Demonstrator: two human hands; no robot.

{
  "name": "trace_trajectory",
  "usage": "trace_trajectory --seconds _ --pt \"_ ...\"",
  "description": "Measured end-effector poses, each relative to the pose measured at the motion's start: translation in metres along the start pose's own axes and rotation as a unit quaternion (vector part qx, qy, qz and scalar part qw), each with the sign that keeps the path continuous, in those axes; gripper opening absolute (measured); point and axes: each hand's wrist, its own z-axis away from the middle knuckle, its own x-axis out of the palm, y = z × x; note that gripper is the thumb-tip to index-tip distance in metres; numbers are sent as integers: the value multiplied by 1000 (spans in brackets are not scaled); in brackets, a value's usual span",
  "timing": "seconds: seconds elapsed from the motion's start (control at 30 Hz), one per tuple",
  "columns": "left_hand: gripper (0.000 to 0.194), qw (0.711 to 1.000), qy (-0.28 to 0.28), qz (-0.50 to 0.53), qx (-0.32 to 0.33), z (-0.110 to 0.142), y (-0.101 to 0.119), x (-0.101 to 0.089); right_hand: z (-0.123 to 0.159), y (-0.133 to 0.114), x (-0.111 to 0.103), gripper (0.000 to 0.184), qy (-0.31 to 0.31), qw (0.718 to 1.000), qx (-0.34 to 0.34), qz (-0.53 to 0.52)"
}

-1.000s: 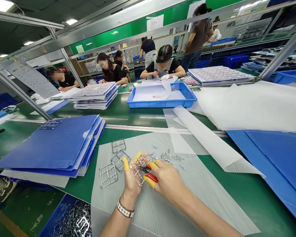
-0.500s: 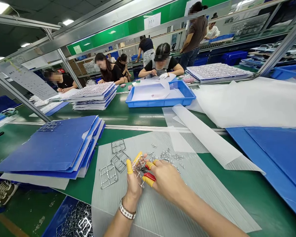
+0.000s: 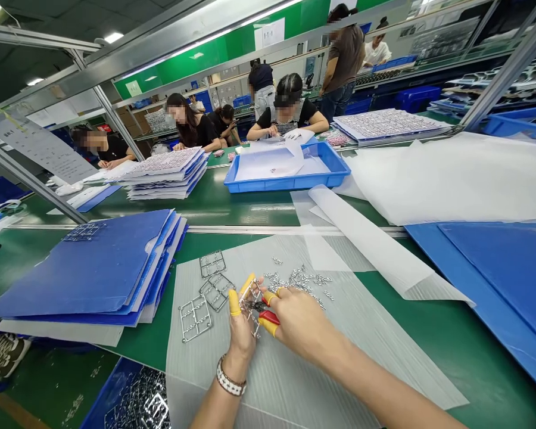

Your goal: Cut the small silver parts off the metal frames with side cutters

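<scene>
My left hand, with yellow finger cots on thumb and finger, holds a shiny silver plastic sprue frame upright. Red-handled nippers are gripped in my right hand, which also wears yellow finger cots. The jaws of the nippers reach into the frame; whether they are closed on a part is too small to tell. To the left, several similar sprue frames lie flat on a translucent sheet. Small loose silver pieces are scattered on the sheet beyond my right hand.
Blue folders are stacked at left, with a sprue on top. A blue bin of sprues sits below the table edge. Rolled translucent film and blue sheets lie at right. Across the bench, a co-worker sits behind a blue tray.
The camera view has shifted slightly. My hands keep almost the same pose around the sprue frame, with the nippers still at it.
</scene>
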Motion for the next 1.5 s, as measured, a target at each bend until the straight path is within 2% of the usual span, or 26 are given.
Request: trace_trajectory --seconds 0.1,0.3,0.57,0.83,1.07,1.3,1.5 --pt "63 1000 -5 5 3 -1 3 0 1 2 0 33 -4 1000 1 -2" --pt "67 999 -21 43 -21 0 9 3 3 15 0 30 50 998 33 15" --pt "64 999 -20 26 -14 5 5 5 -2 19 8 27 55 997 40 28" --pt "64 1000 -9 16 -18 5 2 4 -4 18 5 30 33 998 39 28" --pt "65 1000 -7 8 -9 2 7 2 -2 20 1 24 22 999 33 22" --pt "69 998 -10 45 -37 -3 19 -1 11 25 14 28 5 999 49 20" --pt "66 999 -5 31 -36 -1 20 4 8 19 17 30 -1 998 52 18"
